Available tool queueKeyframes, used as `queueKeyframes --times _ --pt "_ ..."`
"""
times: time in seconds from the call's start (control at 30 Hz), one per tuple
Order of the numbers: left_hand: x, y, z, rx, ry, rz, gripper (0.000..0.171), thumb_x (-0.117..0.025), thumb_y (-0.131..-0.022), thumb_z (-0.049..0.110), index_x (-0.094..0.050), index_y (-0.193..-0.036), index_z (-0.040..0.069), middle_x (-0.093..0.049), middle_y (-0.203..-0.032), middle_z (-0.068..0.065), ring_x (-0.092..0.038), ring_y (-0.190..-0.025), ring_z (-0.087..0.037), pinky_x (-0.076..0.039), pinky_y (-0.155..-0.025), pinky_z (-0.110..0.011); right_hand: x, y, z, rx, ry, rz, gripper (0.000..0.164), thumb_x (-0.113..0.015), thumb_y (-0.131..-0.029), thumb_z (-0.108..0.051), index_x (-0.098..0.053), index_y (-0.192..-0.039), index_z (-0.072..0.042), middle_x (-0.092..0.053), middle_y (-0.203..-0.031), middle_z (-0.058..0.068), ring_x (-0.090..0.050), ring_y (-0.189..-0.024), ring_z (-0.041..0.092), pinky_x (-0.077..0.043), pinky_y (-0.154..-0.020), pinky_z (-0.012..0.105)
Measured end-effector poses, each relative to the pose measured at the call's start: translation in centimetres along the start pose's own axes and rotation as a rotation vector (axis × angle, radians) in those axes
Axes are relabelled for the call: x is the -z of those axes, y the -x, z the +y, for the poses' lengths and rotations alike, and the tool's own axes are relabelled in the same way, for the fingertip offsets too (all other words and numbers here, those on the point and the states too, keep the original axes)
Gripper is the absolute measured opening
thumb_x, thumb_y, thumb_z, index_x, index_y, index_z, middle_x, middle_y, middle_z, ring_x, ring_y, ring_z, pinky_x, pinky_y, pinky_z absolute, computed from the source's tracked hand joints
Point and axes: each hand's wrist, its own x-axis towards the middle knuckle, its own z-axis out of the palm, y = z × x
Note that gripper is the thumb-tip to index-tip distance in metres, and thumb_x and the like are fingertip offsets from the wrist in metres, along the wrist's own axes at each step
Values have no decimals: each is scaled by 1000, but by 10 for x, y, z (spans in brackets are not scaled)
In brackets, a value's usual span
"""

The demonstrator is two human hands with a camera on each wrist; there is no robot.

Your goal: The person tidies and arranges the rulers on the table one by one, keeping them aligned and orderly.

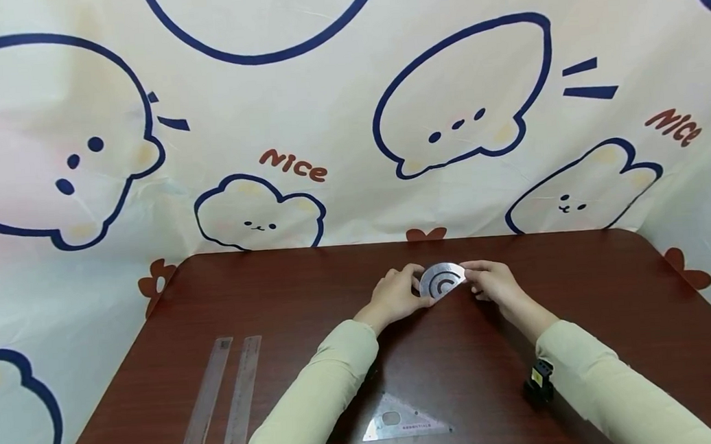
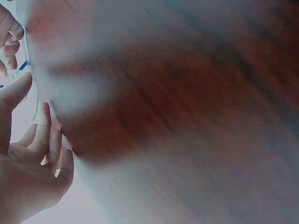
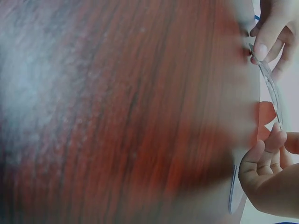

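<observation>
A clear half-round protractor point(image 1: 441, 280) is held up between the two hands near the table's far side. My left hand point(image 1: 395, 293) pinches its left end between thumb and fingers. At the opposite end, the thumb and index finger of my right hand point(image 1: 492, 282) grip the corner. The right wrist view shows the protractor point(image 3: 272, 93) nearly edge-on, bridging my left hand point(image 3: 278, 32) above and my right hand point(image 3: 271, 177) below. In the left wrist view my left hand point(image 2: 35, 168) is at the lower left, its fingers spread along the protractor's side.
Two clear rulers point(image 1: 208, 394) point(image 1: 242, 391) lie side by side on the left of the brown table point(image 1: 467, 407). A clear set square point(image 1: 403, 419) lies near the front middle. A small black device point(image 1: 538, 381) sits by the right sleeve. A patterned cloth point(image 1: 348, 112) hangs behind.
</observation>
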Motion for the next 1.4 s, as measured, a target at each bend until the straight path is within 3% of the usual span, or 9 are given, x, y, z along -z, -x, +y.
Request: queueKeyframes --times 0.2,0.33,0.6,0.83,1.03,1.4 --pt "-3 3 0 9 72 40 42 -77 -87 34 -62 -123 17 -68 -92 12 -62 -94 -11 -45 -84 -31 4 5 3 -12 -41 18 38 -54 -100 -11 -54 -134 6 -63 -76 -9 -50 -60 5 -47 -60 22" --pt "-1 6 1 1 149 73 34 -72 -92 31 -63 -123 20 -64 -89 11 -60 -82 -7 -44 -77 -31 6 9 2 5 -47 11 39 -53 -99 -11 -53 -133 7 -65 -74 -10 -49 -60 5 -47 -61 23" --pt "5 13 7 -28 234 74 36 -68 -96 31 -62 -130 23 -64 -87 11 -58 -74 -7 -43 -68 -29 9 22 -1 47 -18 7 37 -53 -100 -12 -53 -132 8 -69 -80 -5 -49 -64 9 -46 -62 25" --pt "6 19 7 -59 252 71 38 -64 -98 29 -58 -135 22 -65 -79 11 -56 -63 -7 -42 -62 -27 9 30 -1 73 -34 18 38 -55 -98 -11 -55 -130 9 -69 -77 -5 -48 -60 7 -44 -59 23" --pt "10 26 13 -57 281 40 38 -64 -98 30 -58 -135 24 -68 -78 11 -62 -65 -11 -42 -60 -27 15 42 0 102 37 4 39 -57 -99 -15 -55 -131 8 -73 -88 4 -53 -70 12 -48 -64 26" --pt "14 40 25 -39 213 38 30 -65 -97 36 -65 -125 25 -67 -77 18 -60 -68 -1 -44 -70 -33 30 61 8 180 129 0 37 -68 -95 -17 -62 -121 7 -74 -91 4 -58 -72 17 -49 -63 28"
